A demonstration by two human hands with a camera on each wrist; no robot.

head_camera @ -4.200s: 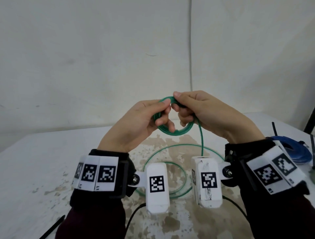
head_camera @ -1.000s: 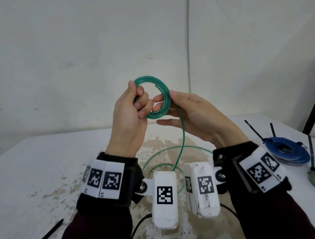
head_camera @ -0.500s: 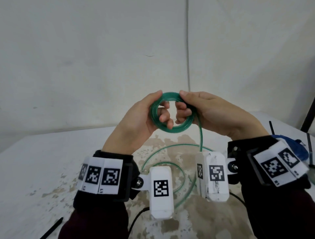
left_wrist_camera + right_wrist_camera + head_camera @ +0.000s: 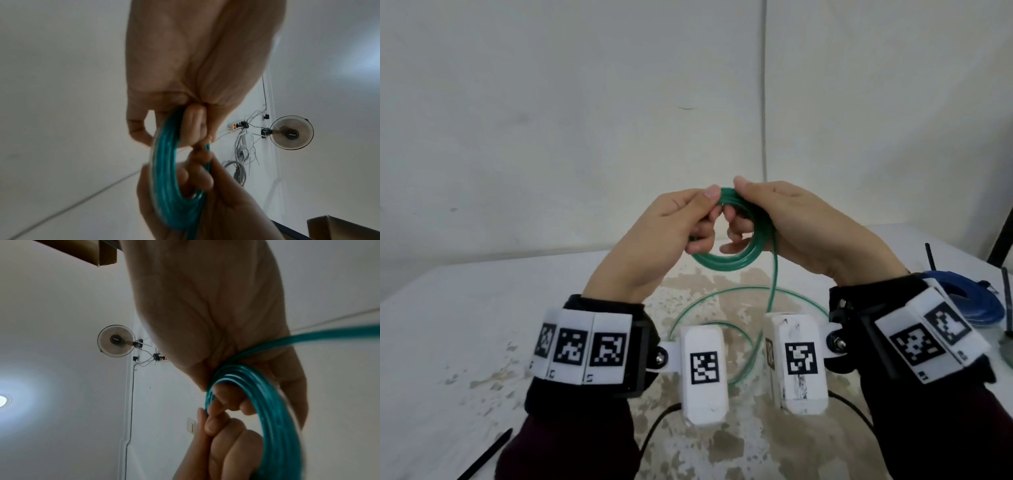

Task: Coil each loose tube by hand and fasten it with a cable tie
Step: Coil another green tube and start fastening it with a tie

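Note:
A green tube coil (image 4: 726,262) of several turns is held up in the air over the table (image 4: 465,308). My left hand (image 4: 674,226) grips its left side with curled fingers; the coil (image 4: 164,170) runs edge-on past them in the left wrist view. My right hand (image 4: 774,219) grips the top and right side, thumb close to the left thumb. The coil (image 4: 265,402) wraps round its fingers in the right wrist view. A loose tail (image 4: 774,284) drops from the coil to slack loops (image 4: 709,298) lying on the table.
A blue coiled tube (image 4: 976,301) lies at the right edge of the table with black cable ties (image 4: 929,255) beside it. Another black cable tie (image 4: 482,455) lies at the front left. A white wall stands close behind the table.
Half a second ago both hands gripped the ring's two sides a little further apart. Now the thumbs meet at its top and the coil hangs lower between the hands.

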